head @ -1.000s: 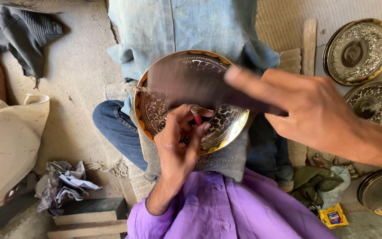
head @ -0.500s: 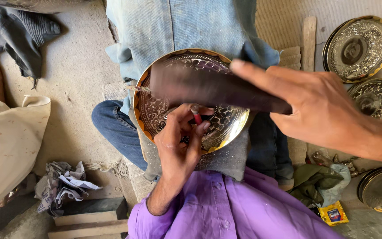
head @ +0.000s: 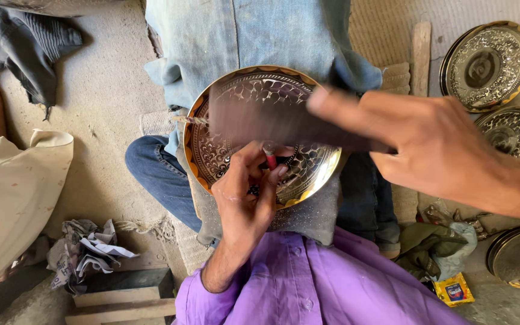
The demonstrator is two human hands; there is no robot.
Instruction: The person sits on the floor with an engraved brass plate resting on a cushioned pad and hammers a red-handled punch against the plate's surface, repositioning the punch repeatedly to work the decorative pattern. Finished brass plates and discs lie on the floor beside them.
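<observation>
The left hand and the blurred dark mallet in the right hand cover much of the plate; only its left rim lies bare. Right of it, three more plates crowd the floor. Bare floor lies open at left, edged by rags and wood blocks.

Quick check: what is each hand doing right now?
Left hand: closed on a red-tipped punch against the engraved brass plate.
Right hand: closed on a blurred dark striking tool.

- Round engraved brass plate is lying tilted on the person's lap.
- Red-tipped punch is standing on it.
- Dark hammer is blurring above it.
</observation>
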